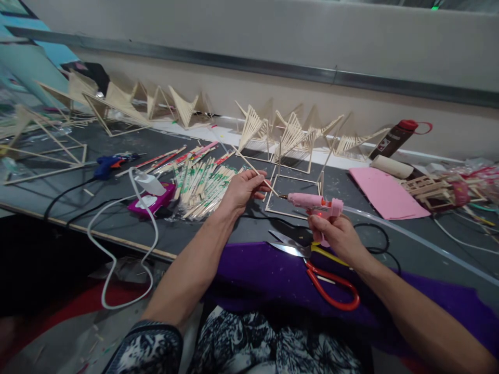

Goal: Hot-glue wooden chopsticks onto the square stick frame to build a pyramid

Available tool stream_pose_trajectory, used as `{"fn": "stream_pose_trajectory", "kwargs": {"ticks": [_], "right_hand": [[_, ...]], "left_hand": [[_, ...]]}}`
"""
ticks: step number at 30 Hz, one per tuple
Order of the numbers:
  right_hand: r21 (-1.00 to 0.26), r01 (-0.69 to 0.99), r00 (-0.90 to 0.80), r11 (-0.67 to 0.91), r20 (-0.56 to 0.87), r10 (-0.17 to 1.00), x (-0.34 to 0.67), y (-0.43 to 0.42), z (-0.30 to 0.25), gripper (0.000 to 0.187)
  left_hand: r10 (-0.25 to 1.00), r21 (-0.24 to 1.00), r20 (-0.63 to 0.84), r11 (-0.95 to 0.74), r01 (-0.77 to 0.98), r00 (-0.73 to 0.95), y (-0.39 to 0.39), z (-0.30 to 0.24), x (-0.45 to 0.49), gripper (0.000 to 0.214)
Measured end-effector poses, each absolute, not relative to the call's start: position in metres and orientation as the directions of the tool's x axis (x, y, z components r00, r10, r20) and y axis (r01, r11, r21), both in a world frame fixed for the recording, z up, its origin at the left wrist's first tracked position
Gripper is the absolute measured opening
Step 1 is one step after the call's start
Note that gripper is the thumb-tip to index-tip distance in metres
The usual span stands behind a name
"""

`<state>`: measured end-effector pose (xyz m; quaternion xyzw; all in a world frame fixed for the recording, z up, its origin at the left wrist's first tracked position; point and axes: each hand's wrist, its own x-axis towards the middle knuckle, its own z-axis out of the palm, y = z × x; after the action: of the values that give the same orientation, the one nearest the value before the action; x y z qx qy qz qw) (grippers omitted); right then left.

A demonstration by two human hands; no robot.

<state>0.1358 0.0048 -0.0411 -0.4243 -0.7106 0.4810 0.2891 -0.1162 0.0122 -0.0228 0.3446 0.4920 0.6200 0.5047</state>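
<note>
Between the fingers of my left hand [246,191] is a thin wooden stick [249,165], held at a slant with its lower end towards me. My right hand [336,231] grips a pink hot glue gun [312,201], with a red light on its body. The gun's nozzle is at the stick's lower end; whether they touch I cannot tell. Behind both hands lies a square stick frame [296,177] with upright pieces. Scissors [312,252] with red and yellow handles lie open on purple cloth [249,275] below my right hand.
Wrapped chopsticks [206,182] are heaped left of my left hand. A purple power strip [156,202] with a white plug and a blue glue gun [107,166] lie further left. Finished stick models [290,137] line the wall. Pink paper [385,192] and a brown bottle [393,139] are right.
</note>
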Motion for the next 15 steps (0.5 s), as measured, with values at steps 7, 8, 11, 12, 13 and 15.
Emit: {"fn": "stream_pose_trajectory", "kwargs": {"ticks": [7,8,11,12,13,15], "right_hand": [[-0.913,0.356,-0.469,0.200,0.011,0.883,0.1364,0.0050,-0.0402,0.050],[-0.914,0.351,-0.473,0.205,0.016,0.881,0.1365,0.0052,-0.0409,0.050],[-0.918,0.334,-0.474,0.212,0.031,0.880,0.1365,0.0058,-0.0432,0.050],[-0.919,0.332,-0.472,0.211,0.032,0.881,0.1363,0.0059,-0.0436,0.050],[-0.920,0.332,-0.472,0.210,0.030,0.881,0.1361,0.0060,-0.0436,0.050],[-0.920,0.335,-0.470,0.204,0.025,0.882,0.1355,0.0060,-0.0431,0.050]], "left_hand": [[0.963,0.957,-0.070,-0.009,-0.291,-0.259,0.0137,-0.0241,-0.1177,0.007],[0.963,0.956,-0.071,-0.009,-0.292,-0.262,0.0139,-0.0242,-0.1179,0.007],[0.960,0.955,-0.076,-0.007,-0.296,-0.269,0.0142,-0.0240,-0.1183,0.007],[0.959,0.954,-0.078,-0.007,-0.299,-0.272,0.0142,-0.0238,-0.1185,0.007],[0.958,0.954,-0.080,-0.007,-0.301,-0.274,0.0142,-0.0237,-0.1187,0.007],[0.957,0.953,-0.080,-0.009,-0.304,-0.279,0.0141,-0.0235,-0.1190,0.006]]}}
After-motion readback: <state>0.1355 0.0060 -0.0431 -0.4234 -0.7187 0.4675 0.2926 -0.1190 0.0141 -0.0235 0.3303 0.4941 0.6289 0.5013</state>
